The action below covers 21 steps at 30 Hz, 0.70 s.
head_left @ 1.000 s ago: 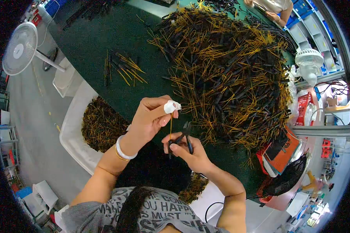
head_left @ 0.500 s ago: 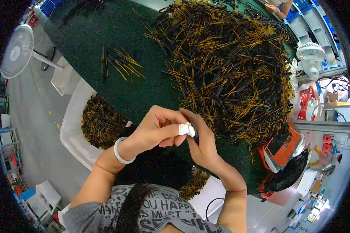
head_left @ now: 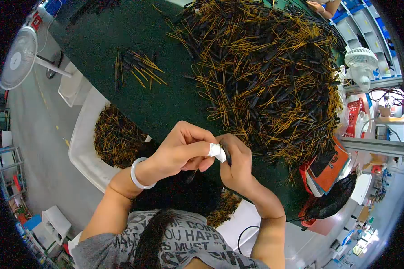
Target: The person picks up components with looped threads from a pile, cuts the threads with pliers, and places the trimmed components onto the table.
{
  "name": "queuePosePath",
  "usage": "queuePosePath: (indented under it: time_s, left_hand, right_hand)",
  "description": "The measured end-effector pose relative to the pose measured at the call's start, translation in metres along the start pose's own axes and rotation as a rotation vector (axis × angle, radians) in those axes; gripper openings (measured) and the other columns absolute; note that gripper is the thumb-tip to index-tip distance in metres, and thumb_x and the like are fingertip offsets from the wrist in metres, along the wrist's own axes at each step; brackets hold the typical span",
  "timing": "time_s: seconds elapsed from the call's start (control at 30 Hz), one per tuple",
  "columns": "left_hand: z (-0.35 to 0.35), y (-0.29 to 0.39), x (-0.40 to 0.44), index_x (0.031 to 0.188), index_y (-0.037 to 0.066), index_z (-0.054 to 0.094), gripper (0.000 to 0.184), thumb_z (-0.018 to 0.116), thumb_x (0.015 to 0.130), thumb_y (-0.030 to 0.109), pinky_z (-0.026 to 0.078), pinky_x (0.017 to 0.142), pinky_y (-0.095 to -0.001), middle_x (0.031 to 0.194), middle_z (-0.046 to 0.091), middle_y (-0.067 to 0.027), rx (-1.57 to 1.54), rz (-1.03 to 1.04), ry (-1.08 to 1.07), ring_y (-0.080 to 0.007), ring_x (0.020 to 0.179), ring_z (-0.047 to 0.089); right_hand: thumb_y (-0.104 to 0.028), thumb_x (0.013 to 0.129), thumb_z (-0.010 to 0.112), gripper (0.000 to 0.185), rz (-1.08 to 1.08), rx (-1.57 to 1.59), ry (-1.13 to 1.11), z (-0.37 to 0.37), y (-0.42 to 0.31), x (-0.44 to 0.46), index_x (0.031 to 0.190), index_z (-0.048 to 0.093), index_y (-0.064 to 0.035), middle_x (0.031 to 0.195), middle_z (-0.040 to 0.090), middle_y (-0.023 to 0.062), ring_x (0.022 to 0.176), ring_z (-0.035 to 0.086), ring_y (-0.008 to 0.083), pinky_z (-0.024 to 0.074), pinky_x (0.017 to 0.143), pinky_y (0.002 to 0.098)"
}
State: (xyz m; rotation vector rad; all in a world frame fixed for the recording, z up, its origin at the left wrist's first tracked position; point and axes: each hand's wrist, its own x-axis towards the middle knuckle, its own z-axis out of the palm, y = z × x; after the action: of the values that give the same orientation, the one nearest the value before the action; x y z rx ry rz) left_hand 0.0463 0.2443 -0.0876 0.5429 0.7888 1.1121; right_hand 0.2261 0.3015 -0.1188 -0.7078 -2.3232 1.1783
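Black-sleeved yellow wire leads (head_left: 265,80) are heaped across the table (head_left: 179,101) beyond and to the right of both grips, the heap's near edge lying just past the right grip (head_left: 238,166). The left grip (head_left: 188,150) is narrow, thumb and forefinger pinched together, with white tape (head_left: 217,151) around the thumb; a slim dark piece (head_left: 191,176) shows beneath its fingers, too blurred to name. The right grip is curled around a dark object (head_left: 228,155), mostly hidden, and meets the left grip at the tape, so no gap is left between the two.

Ahead of the left grip and a little leftward, bare green table opens up between the heap and a small bunch of leads (head_left: 141,67). That bunch lies well apart from both grips, near the table's left edge, which slants down toward the left wrist. Past this edge, left of that wrist, a white tub (head_left: 82,136) with a raised rim holds more leads (head_left: 116,139). Right of the right grip, beyond a strip of table, an orange folder (head_left: 333,167) and a black mesh bag (head_left: 334,199) crowd the right side. Far beyond the heap is another person's hand (head_left: 316,6).
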Motion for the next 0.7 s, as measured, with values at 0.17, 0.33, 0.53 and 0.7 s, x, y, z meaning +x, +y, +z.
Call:
queuePosePath:
  time_s: [0.17, 0.33, 0.53, 0.7]
  left_hand:
    - [0.002, 0.011, -0.003, 0.086, -0.003, 0.067, 0.014, 0.058, 0.085, 0.008, 0.029, 0.039, -0.0172, 0.059, 0.059, -0.0034, 0.275, 0.026, 0.192, -0.0026, 0.044, 0.044]
    - [-0.044, 0.021, 0.006, 0.091, -0.004, 0.064, 0.015, 0.06, 0.077, 0.001, 0.042, 0.052, -0.0264, 0.073, 0.058, -0.0109, 1.224, 0.521, 0.684, -0.0166, 0.054, 0.054]
    - [-0.061, 0.018, 0.038, 0.107, -0.003, 0.059, 0.029, 0.062, 0.08, 0.006, 0.046, 0.061, -0.0322, 0.095, 0.059, -0.0128, 1.317, 0.546, 0.655, -0.0245, 0.064, 0.057]
    - [-0.07, 0.018, 0.071, 0.106, -0.002, 0.061, 0.024, 0.062, 0.083, 0.005, 0.045, 0.058, -0.0318, 0.084, 0.058, -0.0126, 1.295, 0.606, 0.5, -0.024, 0.062, 0.056]
  right_hand:
    - [0.009, 0.079, 0.049, 0.033, 0.088, 0.261, 0.075, 0.004, -0.012, 0.009, 0.111, 0.051, 0.002, 0.1, 0.058, 0.0181, 0.086, 0.059, 0.0344, 0.0467, 0.078, 0.0357]
    - [0.005, 0.085, 0.044, 0.029, 0.18, 0.271, 0.055, -0.001, -0.01, 0.008, 0.113, 0.051, 0.0007, 0.105, 0.059, 0.0174, 0.091, 0.06, 0.0279, 0.0453, 0.082, 0.0324]
    - [0.005, 0.086, 0.044, 0.031, 0.134, 0.254, 0.07, 0.002, -0.01, 0.009, 0.115, 0.052, -0.0023, 0.101, 0.06, 0.012, 0.067, 0.049, 0.017, 0.0425, 0.067, 0.0272]
    - [0.004, 0.087, 0.043, 0.029, 0.184, 0.283, 0.053, 0.001, -0.012, 0.009, 0.114, 0.053, -0.0025, 0.083, 0.056, 0.0064, 0.06, 0.042, 0.0116, 0.0385, 0.058, 0.0257]
